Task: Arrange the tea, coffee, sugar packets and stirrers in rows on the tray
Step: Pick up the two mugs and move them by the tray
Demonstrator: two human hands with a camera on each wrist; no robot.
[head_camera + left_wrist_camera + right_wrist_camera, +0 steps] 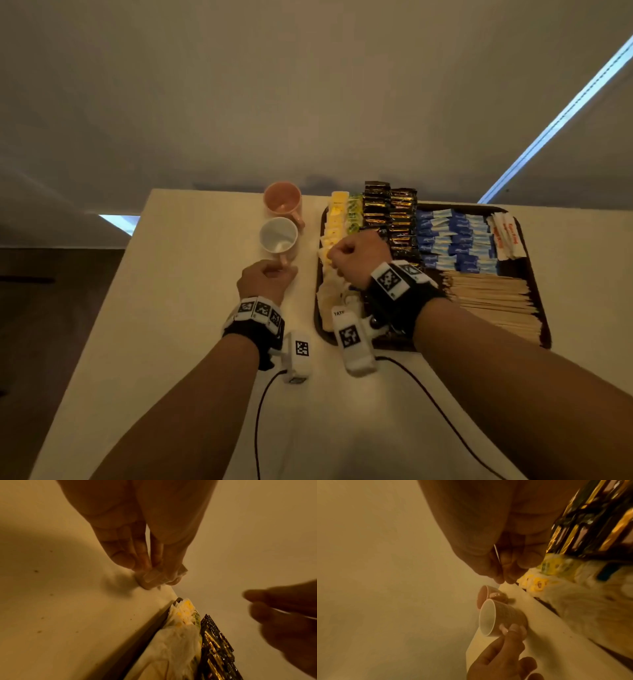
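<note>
A dark tray [543,318] holds columns of pale yellow tea bags [334,219], green packets [354,214], black-gold coffee packets [390,216], blue sugar packets [455,236] and white red-printed packets [507,236]. Wooden stirrers [493,301] lie along its near right side. My right hand [334,255] hovers over the tea bag column, pinching a thin pale tea bag [496,553] between thumb and curled fingers. Left of the tray, my left hand [279,270] pinches the handle [154,577] of the near mug [278,236].
A pink mug [282,200] stands just behind the near mug, close to the tray's left rim. Both sit on a cream table [191,308] whose far edge runs right behind the tray. Cables trail from the wrist cameras across the near table.
</note>
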